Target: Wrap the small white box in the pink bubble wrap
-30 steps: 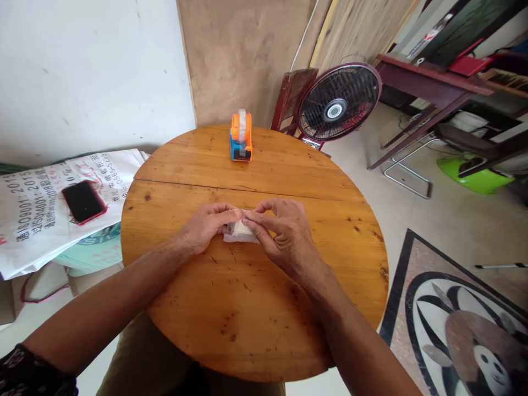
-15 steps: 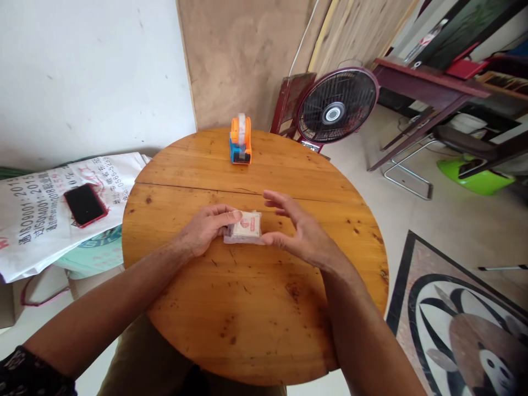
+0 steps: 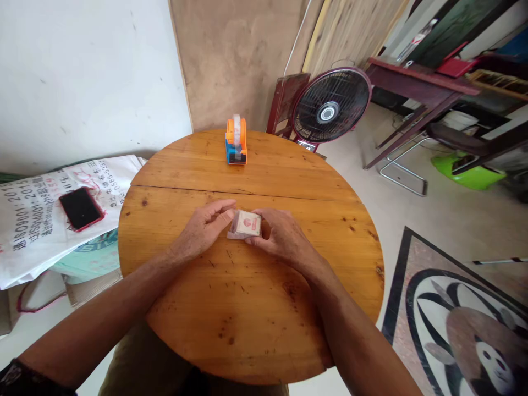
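Note:
A small pale box with red print (image 3: 248,223), in clear plastic wrap, is at the middle of the round wooden table (image 3: 247,308). My right hand (image 3: 284,234) grips its right side, with the thumb at the near edge and the fingers at the far edge. At the box's left end is my left hand (image 3: 208,225), its thumb and fingers apart, close beside the loose end of the wrap. Whether the left fingertips touch the plastic is hard to tell.
An orange and blue tape dispenser (image 3: 236,140) stands near the table's far edge. To the left, a phone (image 3: 81,209) lies on a white printed sack (image 3: 25,214). Behind the table at the right are a fan (image 3: 330,107) and a wooden chair (image 3: 284,102).
My right hand has moved left and closed on the box. The left hand has loosened from it, and the box has turned slightly. The whole view has shifted a little.

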`<control>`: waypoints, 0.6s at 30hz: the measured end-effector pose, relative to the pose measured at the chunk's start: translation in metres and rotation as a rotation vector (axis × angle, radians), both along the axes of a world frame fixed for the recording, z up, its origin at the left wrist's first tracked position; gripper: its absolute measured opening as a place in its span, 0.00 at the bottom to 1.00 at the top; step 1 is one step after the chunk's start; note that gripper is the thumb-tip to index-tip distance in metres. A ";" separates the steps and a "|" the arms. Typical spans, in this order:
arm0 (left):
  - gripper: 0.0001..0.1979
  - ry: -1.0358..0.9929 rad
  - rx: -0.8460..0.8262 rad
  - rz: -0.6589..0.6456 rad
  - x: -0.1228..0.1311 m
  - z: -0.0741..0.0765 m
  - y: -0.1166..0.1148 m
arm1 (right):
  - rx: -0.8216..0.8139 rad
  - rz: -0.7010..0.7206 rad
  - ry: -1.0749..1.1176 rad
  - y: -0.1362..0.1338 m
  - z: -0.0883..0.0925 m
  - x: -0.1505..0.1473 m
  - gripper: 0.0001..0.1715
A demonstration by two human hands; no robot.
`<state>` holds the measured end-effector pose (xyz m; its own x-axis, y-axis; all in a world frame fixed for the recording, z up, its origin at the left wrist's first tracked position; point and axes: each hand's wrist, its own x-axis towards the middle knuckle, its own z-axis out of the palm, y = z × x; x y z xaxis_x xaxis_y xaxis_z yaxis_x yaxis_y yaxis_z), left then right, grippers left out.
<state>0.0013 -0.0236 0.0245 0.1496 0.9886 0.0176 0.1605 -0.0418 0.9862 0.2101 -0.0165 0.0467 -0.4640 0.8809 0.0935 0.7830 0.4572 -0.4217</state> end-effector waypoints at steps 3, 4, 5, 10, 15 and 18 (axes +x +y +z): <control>0.26 0.046 0.010 -0.031 -0.002 -0.005 0.001 | -0.038 0.020 -0.017 0.002 -0.004 0.005 0.34; 0.28 0.049 0.001 -0.049 -0.002 -0.007 0.001 | -0.038 0.038 -0.013 0.003 -0.006 0.007 0.40; 0.29 0.046 -0.006 -0.065 -0.002 -0.008 0.001 | -0.033 0.056 -0.007 0.003 -0.007 0.009 0.46; 0.27 0.030 0.024 -0.087 0.000 -0.009 0.001 | -0.027 0.060 0.025 0.003 -0.005 0.016 0.51; 0.20 0.004 0.080 -0.106 0.004 -0.013 0.002 | 0.006 0.045 0.033 0.002 -0.005 0.011 0.39; 0.20 -0.007 0.047 -0.093 0.006 -0.017 0.002 | -0.001 0.028 0.051 0.004 -0.006 0.010 0.38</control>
